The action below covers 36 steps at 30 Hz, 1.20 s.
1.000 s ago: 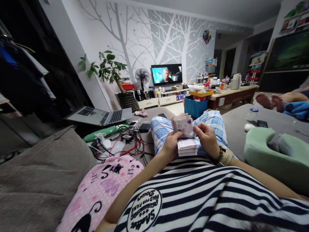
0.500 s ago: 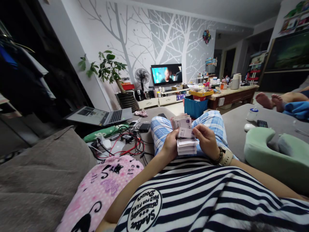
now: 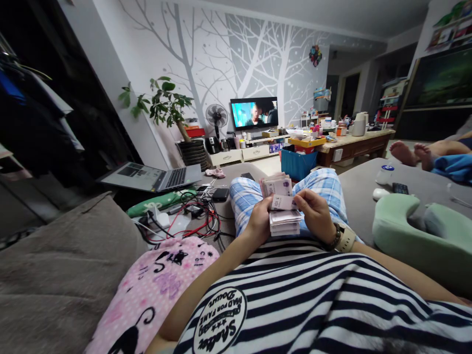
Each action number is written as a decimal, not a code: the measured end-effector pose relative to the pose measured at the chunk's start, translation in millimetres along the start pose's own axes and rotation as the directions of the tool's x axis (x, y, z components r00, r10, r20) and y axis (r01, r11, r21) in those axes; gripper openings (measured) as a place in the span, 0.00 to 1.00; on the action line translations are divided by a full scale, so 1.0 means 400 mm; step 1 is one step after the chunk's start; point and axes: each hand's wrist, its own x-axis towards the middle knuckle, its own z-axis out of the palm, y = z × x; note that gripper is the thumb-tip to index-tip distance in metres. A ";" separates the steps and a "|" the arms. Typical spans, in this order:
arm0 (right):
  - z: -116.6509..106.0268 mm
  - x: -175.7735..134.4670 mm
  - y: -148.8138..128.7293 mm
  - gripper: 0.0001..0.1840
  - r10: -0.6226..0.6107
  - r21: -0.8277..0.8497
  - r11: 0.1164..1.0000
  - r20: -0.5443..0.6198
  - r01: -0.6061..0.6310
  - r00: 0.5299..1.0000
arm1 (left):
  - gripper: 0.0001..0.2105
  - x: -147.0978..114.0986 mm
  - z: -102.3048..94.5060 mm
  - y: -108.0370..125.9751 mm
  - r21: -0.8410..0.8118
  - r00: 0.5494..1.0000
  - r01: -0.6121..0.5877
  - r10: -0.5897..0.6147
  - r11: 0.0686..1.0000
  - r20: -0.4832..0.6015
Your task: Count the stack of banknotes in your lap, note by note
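Observation:
A wad of pale purple banknotes (image 3: pixel 277 187) is gripped in my left hand (image 3: pixel 260 220), above my lap in blue plaid trousers (image 3: pixel 326 184). The notes are bent over, so part stands up beyond the fingers and part hangs in layers below them. My right hand (image 3: pixel 317 211), with a bracelet and a pale watch at the wrist, is closed, its thumb and fingertips pinching the right edge of the front banknote (image 3: pixel 282 202). Both hands are close together, linked by that note. The left fingers behind the wad are hidden.
To my left are an open laptop (image 3: pixel 147 177), tangled cables (image 3: pixel 199 216) and a pink cat-print cushion (image 3: pixel 165 280). On the right lie a green neck pillow (image 3: pixel 420 236), a remote (image 3: pixel 400 189) and a white mouse (image 3: pixel 380 194). Another person's bare feet (image 3: pixel 413 153) rest farther off.
Almost nothing differs. Both hands hold the same pose on the banknotes, and the whole view has shifted only very slightly.

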 end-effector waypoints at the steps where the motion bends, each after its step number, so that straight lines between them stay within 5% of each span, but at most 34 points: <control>1: 0.000 0.000 0.000 0.16 0.000 0.000 1.000 0.001 0.000 1.000 | 0.13 -0.003 0.001 0.002 0.007 1.000 -0.008 0.008 1.000 -0.005; 29: -0.003 -0.004 -0.018 0.25 0.021 -0.016 1.000 0.072 -0.020 0.997 | 0.14 0.001 0.007 -0.002 -0.104 0.998 0.054 -0.058 0.993 -0.033; 36: -0.001 0.003 -0.001 0.20 0.103 -0.056 0.993 -0.068 -0.107 0.992 | 0.13 0.003 -0.007 -0.007 -0.050 0.999 -0.002 0.000 0.999 -0.044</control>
